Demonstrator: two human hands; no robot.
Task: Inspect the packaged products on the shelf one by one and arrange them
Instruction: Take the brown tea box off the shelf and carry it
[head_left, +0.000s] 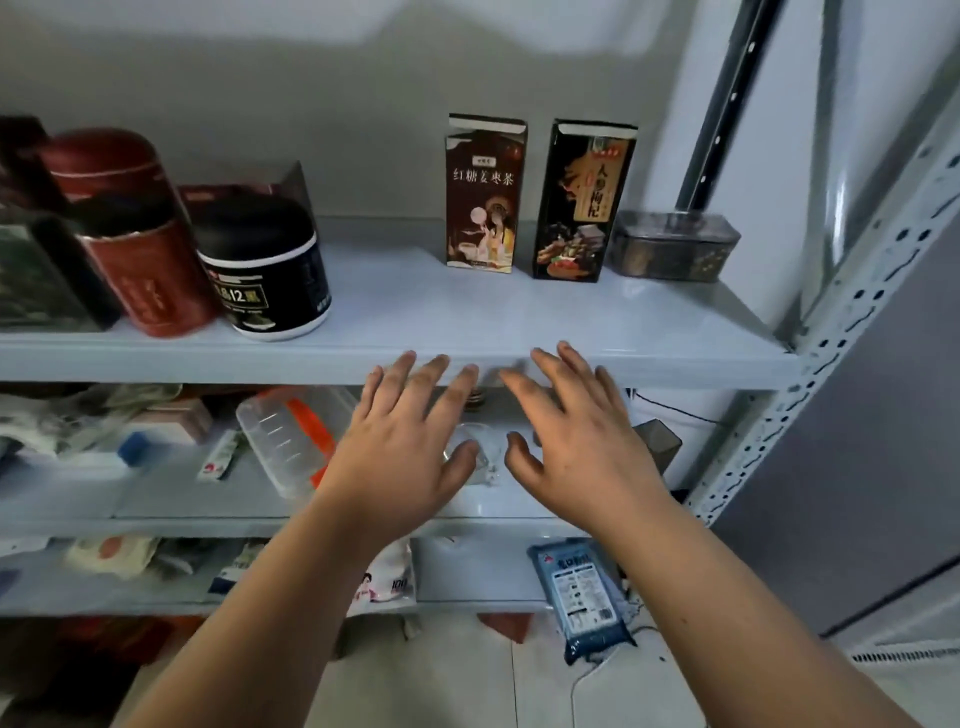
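Reaching toward the top shelf (467, 322), we judge the main risk to be toppling: the brown tea box (485, 195) and the black ginseng box (584, 202) stand tall and narrow at the back of that shelf, just beside each other, so a careless nudge could knock one into the other. The black-lidded jar (265, 270) and red tin (140, 260) crowd the shelf's left end. Our left hand (405, 452) and right hand (582, 447) hover at the shelf's front edge, palms down, fingers spread, holding nothing.
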